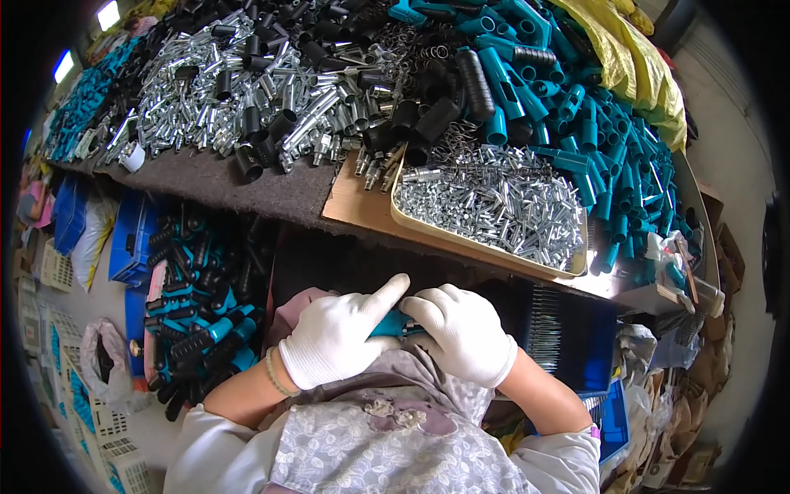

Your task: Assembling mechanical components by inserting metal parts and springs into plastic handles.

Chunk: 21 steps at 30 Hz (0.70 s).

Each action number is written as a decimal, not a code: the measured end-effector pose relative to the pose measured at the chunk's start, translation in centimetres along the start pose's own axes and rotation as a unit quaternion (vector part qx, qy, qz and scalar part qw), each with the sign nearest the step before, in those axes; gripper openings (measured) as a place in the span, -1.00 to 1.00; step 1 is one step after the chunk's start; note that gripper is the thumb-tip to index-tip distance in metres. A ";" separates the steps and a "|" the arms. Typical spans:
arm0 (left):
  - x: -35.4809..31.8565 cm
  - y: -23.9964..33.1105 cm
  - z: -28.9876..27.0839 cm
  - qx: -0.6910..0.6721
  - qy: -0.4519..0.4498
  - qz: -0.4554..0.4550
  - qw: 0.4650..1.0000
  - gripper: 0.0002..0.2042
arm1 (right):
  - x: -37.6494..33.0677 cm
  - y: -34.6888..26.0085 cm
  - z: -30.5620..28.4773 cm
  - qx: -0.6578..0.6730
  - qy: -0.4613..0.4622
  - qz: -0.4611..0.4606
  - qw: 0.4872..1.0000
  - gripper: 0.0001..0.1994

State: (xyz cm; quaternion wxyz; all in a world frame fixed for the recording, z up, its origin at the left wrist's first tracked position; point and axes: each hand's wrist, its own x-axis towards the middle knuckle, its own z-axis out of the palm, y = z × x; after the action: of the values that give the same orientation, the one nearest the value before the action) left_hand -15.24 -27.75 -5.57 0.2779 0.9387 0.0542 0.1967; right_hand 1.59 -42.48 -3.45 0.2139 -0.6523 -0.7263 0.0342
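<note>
Both my hands wear white knit gloves and meet in front of my patterned apron (362,445). Between them is a teal plastic housing (390,323), mostly covered by the gloves. My left hand (329,339) wraps the housing from the left, its index finger stretched up and forward. From the right, my right hand (467,333) closes on the same piece, thumb and fingers bent around its end. Small dark or metallic detail shows between the hands, too little to name. Beyond them, on the bench, a shallow tray (485,250) holds many small metal pins (502,206).
Teal housings (629,169) heap at the bench's right, beside a yellow sack (638,58). Metal parts (197,99) and black sleeves (436,119) cover its grey cloth (214,185). Teal-and-black pieces (202,329) pile at my left. A blue bin (588,342) stands at right.
</note>
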 end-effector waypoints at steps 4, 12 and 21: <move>0.1 0.3 0.2 -0.019 0.012 -0.014 1.000 -0.26 | 0.5 0.3 -0.4 0.016 -0.017 -0.002 1.000 -0.59; 0.4 0.3 0.0 -0.050 0.051 -0.006 0.997 -0.57 | 5.8 7.0 -2.5 -0.171 0.170 0.112 0.964 -0.87; -1.0 -0.3 0.4 -0.121 0.045 -0.049 0.990 -0.59 | 6.8 7.4 -0.8 -0.202 0.138 0.163 0.956 -0.85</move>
State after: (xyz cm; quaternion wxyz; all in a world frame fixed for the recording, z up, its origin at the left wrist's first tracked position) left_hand -15.99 -27.89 -6.36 0.3963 0.8845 0.0888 0.2298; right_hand 8.41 -35.02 -3.38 0.1673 -0.7900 -0.5650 -0.1696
